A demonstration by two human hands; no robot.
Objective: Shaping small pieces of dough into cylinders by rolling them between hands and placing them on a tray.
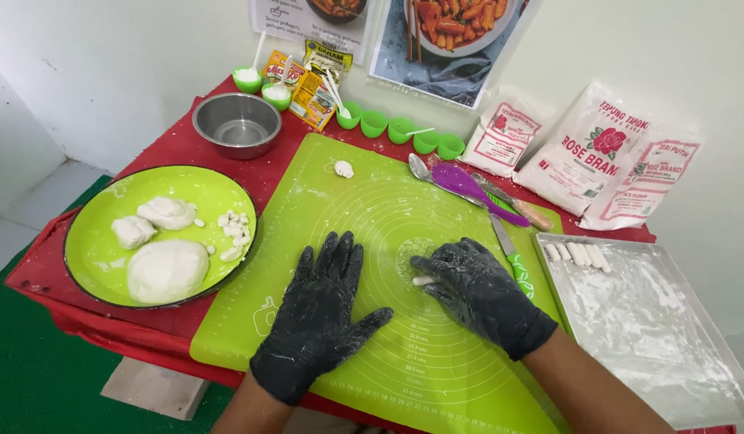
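Note:
Both hands wear black gloves dusted with flour. My left hand (319, 309) lies flat, fingers spread, on the green silicone mat (372, 209) and holds nothing. My right hand (476, 289) rests palm down over a small white roll of dough (422, 280), whose end sticks out under the fingertips. A small lump of dough (344, 169) sits near the mat's far edge.
A green round tray (98, 249) at left holds big dough lumps (167, 269) and small cut pieces. A floured metal tray (653, 321) at right carries several dough sticks (579, 254). Steel bowl (237, 124), green cups (400, 128), purple spatula (472, 186), knife (508, 249) and flour bags (589, 153) stand behind.

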